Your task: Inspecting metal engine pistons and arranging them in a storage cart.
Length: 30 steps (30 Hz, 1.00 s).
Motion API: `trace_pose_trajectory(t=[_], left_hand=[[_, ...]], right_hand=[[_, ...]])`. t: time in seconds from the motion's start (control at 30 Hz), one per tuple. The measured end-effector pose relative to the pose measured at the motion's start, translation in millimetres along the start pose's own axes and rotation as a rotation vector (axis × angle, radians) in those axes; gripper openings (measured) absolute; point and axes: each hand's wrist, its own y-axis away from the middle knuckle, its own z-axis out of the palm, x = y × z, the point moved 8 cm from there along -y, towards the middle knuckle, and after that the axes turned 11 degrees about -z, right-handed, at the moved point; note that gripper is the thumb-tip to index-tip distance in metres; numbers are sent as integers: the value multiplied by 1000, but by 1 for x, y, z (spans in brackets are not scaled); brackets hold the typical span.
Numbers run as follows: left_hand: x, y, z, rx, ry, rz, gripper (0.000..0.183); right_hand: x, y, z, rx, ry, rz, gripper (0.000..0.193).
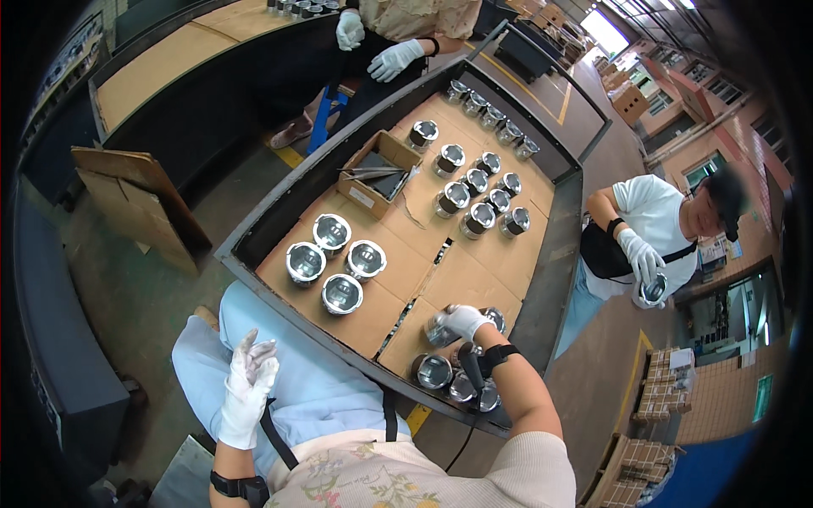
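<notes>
My right hand (467, 322), in a white glove, is closed on a metal piston (439, 331) at the near right of the cardboard-lined cart. Part of that piston is hidden by my fingers. Just in front of it and to its right stand several more pistons (434, 371), some partly covered by my forearm. My left hand (249, 385), also gloved, is raised over my lap, outside the cart's near edge. Its fingers are apart and nothing is in them. Nearest to it in the cart is a group of upright pistons (342, 294) with shiny crowns.
A cardboard box (370, 190) holding dark flat pieces sits in the cart (305, 326). Dark-skirted pistons (453, 196) stand mid-cart; others (493, 117) line the far end. One co-worker's gloved hands (395, 61) are beyond the cart; another at right holds a piston (652, 289). Folded cardboard (144, 199) leans at left.
</notes>
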Motion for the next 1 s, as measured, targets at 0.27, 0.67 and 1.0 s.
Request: trace_pose_trajectory(t=[0.27, 0.67, 1.0], left_hand=[[1, 1, 4, -37, -66, 74, 57], [10, 18, 21, -108, -54, 150, 53], [35, 35, 46, -522, 795, -96, 75]], right_hand=[[-61, 18, -91, 599, -1258, -88, 38], [-248, 59, -95, 372, -2041, -254, 30], [-332, 125, -110, 756, -529, -1253, 17]])
